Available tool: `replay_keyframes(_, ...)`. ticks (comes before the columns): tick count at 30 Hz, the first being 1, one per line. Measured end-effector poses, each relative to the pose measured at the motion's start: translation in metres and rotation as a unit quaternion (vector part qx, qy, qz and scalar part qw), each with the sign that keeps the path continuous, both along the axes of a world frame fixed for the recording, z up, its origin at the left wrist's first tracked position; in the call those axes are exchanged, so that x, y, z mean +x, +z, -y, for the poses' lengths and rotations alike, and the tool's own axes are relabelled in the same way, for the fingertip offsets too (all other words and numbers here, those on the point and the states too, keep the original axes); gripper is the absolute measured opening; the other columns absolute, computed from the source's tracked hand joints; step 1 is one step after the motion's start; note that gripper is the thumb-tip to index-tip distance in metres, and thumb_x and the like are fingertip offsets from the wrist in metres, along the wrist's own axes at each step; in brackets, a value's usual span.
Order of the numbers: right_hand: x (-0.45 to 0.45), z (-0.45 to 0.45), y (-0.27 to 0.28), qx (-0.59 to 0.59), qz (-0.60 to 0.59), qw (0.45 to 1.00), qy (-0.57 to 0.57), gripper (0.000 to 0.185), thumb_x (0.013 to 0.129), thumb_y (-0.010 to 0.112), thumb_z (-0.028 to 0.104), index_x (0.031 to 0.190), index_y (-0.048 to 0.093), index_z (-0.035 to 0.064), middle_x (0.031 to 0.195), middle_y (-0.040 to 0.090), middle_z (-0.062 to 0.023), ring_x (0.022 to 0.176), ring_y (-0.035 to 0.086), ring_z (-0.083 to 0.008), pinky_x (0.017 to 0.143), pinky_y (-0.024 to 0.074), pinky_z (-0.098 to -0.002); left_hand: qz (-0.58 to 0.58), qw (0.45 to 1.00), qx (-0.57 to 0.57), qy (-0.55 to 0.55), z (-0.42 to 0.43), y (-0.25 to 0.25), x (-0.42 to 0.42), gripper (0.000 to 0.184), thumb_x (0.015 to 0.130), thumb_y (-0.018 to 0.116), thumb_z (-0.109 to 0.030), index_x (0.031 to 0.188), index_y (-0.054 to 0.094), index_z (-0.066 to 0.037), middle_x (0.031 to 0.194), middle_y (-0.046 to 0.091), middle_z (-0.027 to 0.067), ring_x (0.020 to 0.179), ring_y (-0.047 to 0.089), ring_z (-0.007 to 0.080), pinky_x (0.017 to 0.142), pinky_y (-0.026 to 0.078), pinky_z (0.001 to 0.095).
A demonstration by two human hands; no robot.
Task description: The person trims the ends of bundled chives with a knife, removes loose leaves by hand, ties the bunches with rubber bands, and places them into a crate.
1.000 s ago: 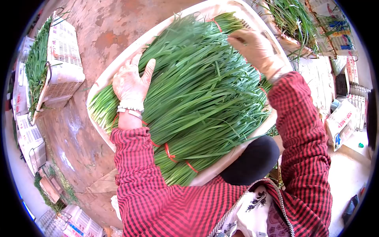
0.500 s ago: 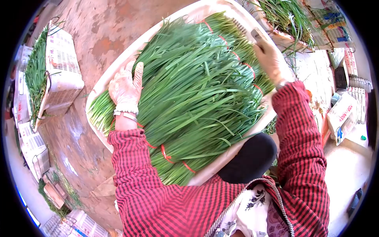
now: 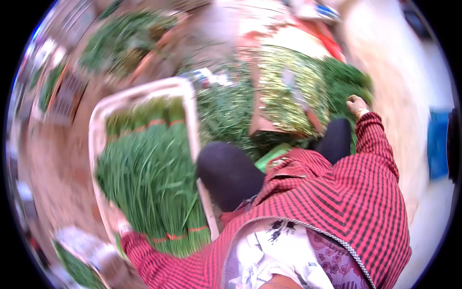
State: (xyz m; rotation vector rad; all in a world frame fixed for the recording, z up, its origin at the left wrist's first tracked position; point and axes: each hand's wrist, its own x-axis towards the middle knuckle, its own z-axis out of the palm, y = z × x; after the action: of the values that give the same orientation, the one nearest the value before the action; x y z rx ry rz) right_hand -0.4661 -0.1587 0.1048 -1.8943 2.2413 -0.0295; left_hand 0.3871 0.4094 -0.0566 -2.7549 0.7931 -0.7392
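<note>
Bundles of long green chives (image 3: 149,178), tied with red bands, fill a pale plastic crate (image 3: 193,113) at the left. My left hand (image 3: 116,217) is at the crate's near left side, against the bundles; motion blur smears its fingers. On the right, my right hand (image 3: 357,105) is closed beside a loose heap of chives (image 3: 344,79). Whatever it may hold is too small or hidden to make out. A knife (image 3: 299,96) with a brown handle lies on a board covered with cut pale green scraps (image 3: 276,91), between my right hand and the crate.
My knees (image 3: 228,171) are between the crate and the board. Loose greens (image 3: 224,108) cover the floor behind them. Another crate of greens (image 3: 125,43) stands at the upper left, and a blue container (image 3: 439,144) at the far right.
My view has swung right, so the crate now appears at the left. My right hand has left the crate's rim and reached out to the loose chives. My left hand remains at the crate.
</note>
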Motion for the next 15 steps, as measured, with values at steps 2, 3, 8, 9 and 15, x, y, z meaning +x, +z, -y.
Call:
replay_keyframes(2,-0.105,-0.04,-0.042,0.051,0.008,0.993,-0.102,0.035,0.08,0.062,0.025,0.11,0.067,0.0068,0.113,0.067,-0.0168,0.108,0.063,-0.0299,0.094,0.0478,-0.0379,-0.067,0.998,0.008,0.003,0.012,0.03,-0.023,0.057,0.1,0.041,-0.038,0.14,0.044,0.002,0.14,0.049,0.0218,0.129,0.049,0.0328,0.109,0.039,0.0376)
replay_keyframes(3,-0.156,-0.064,-0.06,0.082,0.003,0.986,-0.142,0.034,0.08,0.064,0.026,0.108,0.069,0.0079,0.114,0.067,-0.0167,0.107,0.063,-0.0306,0.094,0.0483,-0.0379,-0.115,0.991,0.001,0.067,0.034,0.066,-0.06,0.06,0.099,0.042,-0.041,0.141,0.043,0.001,0.14,0.049,0.0214,0.127,0.049,0.0339,0.109,0.038,0.0395)
replay_keyframes(8,-0.242,-0.162,-0.125,0.44,-0.277,0.846,0.12,0.032,0.083,0.068,0.037,0.101,0.072,0.012,0.106,0.07,-0.0134,0.097,0.066,-0.0275,0.083,0.053,-0.0389,-0.184,0.969,-0.165,0.003,0.128,0.056,-0.113,0.065,0.095,0.049,-0.052,0.133,0.052,0.001,0.136,0.051,0.0197,0.125,0.048,0.035,0.106,0.038,0.043)
replay_keyframes(9,-0.232,-0.173,-0.125,0.426,-0.207,0.879,0.05,0.031,0.083,0.067,0.036,0.101,0.072,0.0108,0.103,0.07,-0.0132,0.094,0.066,-0.0264,0.081,0.0531,-0.0383,-0.202,0.955,-0.205,-0.066,0.167,0.074,-0.142,0.058,0.095,0.054,-0.044,0.131,0.053,0.001,0.136,0.051,0.0209,0.126,0.047,0.035,0.107,0.036,0.0434)
replay_keyframes(15,-0.163,-0.184,-0.14,0.307,0.148,0.922,-0.182,0.032,0.084,0.062,0.031,0.097,0.07,0.0035,0.087,0.07,-0.0117,0.076,0.067,-0.0203,0.069,0.0535,-0.0344,-0.372,0.801,-0.289,-0.369,0.352,0.138,-0.294,0.042,0.094,0.061,-0.023,0.126,0.056,0.004,0.134,0.052,0.0192,0.127,0.046,0.0304,0.11,0.033,0.0403)
